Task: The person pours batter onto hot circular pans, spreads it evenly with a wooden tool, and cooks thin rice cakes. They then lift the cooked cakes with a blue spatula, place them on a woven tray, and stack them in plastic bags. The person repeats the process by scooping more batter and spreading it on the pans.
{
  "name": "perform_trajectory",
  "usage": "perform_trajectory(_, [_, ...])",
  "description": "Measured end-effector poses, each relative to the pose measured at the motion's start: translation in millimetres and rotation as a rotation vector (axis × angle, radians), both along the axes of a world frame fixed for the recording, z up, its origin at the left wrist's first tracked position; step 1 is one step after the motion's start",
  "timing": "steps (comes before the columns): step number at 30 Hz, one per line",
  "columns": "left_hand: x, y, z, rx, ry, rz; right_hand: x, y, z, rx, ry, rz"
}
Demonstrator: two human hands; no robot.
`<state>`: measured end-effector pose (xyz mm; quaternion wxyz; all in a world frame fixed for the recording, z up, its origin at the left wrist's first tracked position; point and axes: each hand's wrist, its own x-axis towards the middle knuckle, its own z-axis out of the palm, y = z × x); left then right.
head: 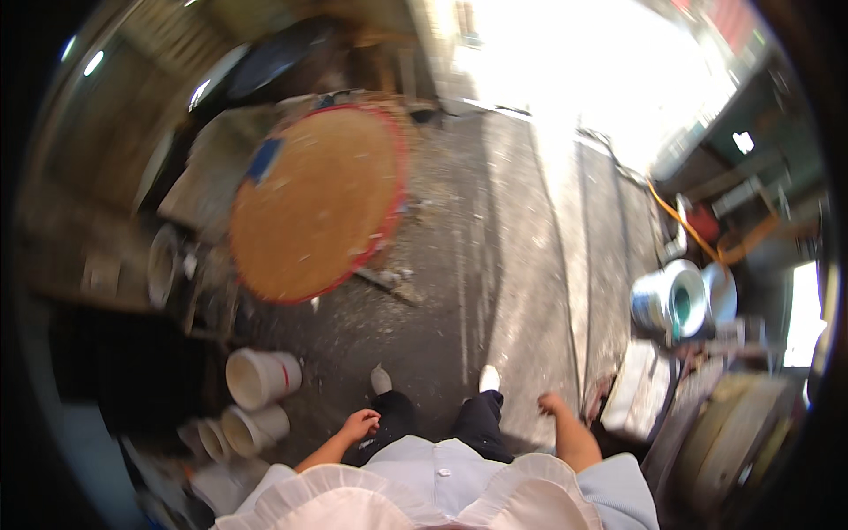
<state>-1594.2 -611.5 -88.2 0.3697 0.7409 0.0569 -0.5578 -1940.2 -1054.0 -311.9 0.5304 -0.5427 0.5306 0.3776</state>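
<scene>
My left hand (361,425) hangs low in front of me beside my dark trouser leg, its fingers loosely curled; whether anything small is in it is unclear. On the other side, my right hand (548,404) hangs away from my body over the floor, somewhat blurred, with no object visible in it. Ahead to the left stands a large round tabletop (324,205), brown with a red rim and a blue patch on its edge. Neither hand touches it.
White plastic buckets (255,381) lie on their sides at left. Pale scraps litter the concrete floor (430,265) around the round top. To the right are more buckets (686,305), an orange hose (689,228) and a white block-like object (639,391). Bright daylight enters ahead.
</scene>
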Motion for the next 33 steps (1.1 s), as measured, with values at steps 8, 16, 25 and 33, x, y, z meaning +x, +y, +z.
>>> perform_trajectory(8, [21.5, 208.2, -11.7, -0.019, -0.126, 0.331, 246.8, 165.3, 89.1, 0.015, -0.18, 0.106])
perform_trajectory(16, [89.8, 451.5, 12.0, 0.517, -0.625, 0.467, 517.4, 354.0, 156.1, -0.197, -0.724, 0.857])
perform_trajectory(25, [283.1, 474.0, -13.7, 0.203, -0.595, 0.608, 855.5, 464.7, 266.0, -0.234, -1.188, 0.49])
perform_trajectory(33, [476.9, 472.9, 36.7, 0.121, -0.5, 0.246, 1140.5, 376.3, 290.9, -1.294, -0.568, 0.313])
